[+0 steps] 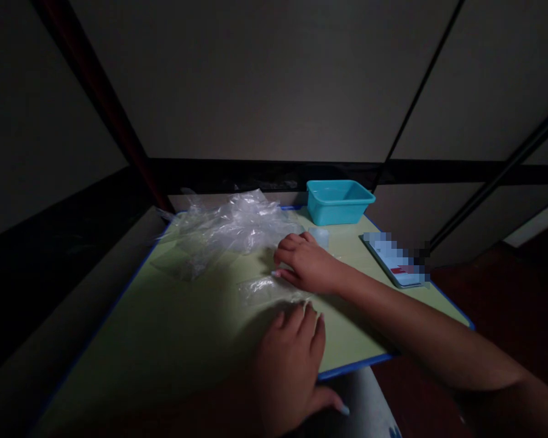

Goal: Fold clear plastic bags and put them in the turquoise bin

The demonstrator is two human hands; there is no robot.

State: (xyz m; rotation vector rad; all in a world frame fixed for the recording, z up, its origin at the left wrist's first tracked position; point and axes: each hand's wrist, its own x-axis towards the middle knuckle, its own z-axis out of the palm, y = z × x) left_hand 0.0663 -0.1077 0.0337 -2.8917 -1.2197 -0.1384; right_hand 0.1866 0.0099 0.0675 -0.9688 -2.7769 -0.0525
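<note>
A small clear plastic bag (260, 291) lies flat on the table in front of me. My left hand (290, 359) is at its near edge, palm down, with the fingers stretched out and the thumb spread to the side. Over the far right part of the bag is my right hand (307, 263), its fingers bent downward and the thumb apart from them. I see nothing gripped in it, though its palm side is hidden. Just beyond the right hand lies a small pale, see-through piece (319, 236). A loose heap of clear plastic bags (242, 222) spreads behind the hands, to the left.
A turquoise plastic basin (338, 210) stands at the back right of the pale green table (155, 340), which has a blue rim. A phone with a lit screen (393, 258) lies near the right edge. Panelled walls rise close behind the table.
</note>
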